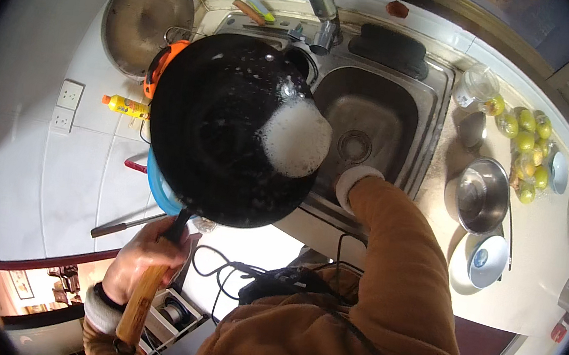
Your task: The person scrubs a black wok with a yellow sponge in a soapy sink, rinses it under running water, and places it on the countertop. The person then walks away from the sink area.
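Note:
A black wok (216, 127) with a wooden handle is held tilted over the left part of the steel sink (392, 105). My left hand (149, 257) grips the wok where its handle meets the metal neck. White foam (296, 139) lies at the right side of the wok's inside, with small suds scattered around it. My right forearm, in a brown sleeve with a pale cuff, reaches over the sink's front edge; the right hand is hidden beyond the cuff and behind the wok's rim. The faucet (324, 37) stands behind the sink.
Right of the sink are a steel pot (482, 196), a bowl (488, 261), a glass jar (478, 83) and bagged green fruit (524, 139). On the left are a large round lid (147, 22), a yellow bottle (127, 106) and a blue basin (157, 186). Black cables (232, 266) hang below.

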A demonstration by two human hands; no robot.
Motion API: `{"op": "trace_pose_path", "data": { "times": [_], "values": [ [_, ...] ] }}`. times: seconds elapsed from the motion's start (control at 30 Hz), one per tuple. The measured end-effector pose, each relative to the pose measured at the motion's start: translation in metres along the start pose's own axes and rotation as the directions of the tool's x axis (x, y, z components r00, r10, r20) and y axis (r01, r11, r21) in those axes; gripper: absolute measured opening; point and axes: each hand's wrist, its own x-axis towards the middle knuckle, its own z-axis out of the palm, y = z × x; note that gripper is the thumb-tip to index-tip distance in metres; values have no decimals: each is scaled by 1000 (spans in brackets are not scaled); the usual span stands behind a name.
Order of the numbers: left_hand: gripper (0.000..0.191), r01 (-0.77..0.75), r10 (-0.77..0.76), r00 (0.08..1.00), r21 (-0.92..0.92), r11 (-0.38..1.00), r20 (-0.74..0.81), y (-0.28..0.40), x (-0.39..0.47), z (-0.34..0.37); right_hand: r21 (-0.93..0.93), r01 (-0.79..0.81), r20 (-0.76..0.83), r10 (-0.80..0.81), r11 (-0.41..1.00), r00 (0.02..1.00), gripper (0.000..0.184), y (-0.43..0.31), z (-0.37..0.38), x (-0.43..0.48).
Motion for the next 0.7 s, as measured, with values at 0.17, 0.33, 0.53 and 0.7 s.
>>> {"op": "trace_pose_path", "data": {
  "times": [0.17, 0.33, 0.53, 0.7],
  "values": [
    [35, -117, 80, 988, 289, 950, 134, -1, 6, 8, -36, 122, 207, -112, 992, 972, 28, -21, -42, -44],
    [45, -211, 83, 967, 574, 791, 242, -6, 18, 18, -92, 123, 186, -104, 988, 977, 26, -32, -88, -68],
    [24, -357, 202, 929, 609, 708, 310, -12, 13, 23, -152, 38, 134, -17, 988, 991, 25, -21, -94, -77],
    [23, -346, 188, 930, 577, 740, 316, -13, 19, 20, -136, -203, -45, 199, 970, 979, 17, 15, -99, -75]
  ]
}}
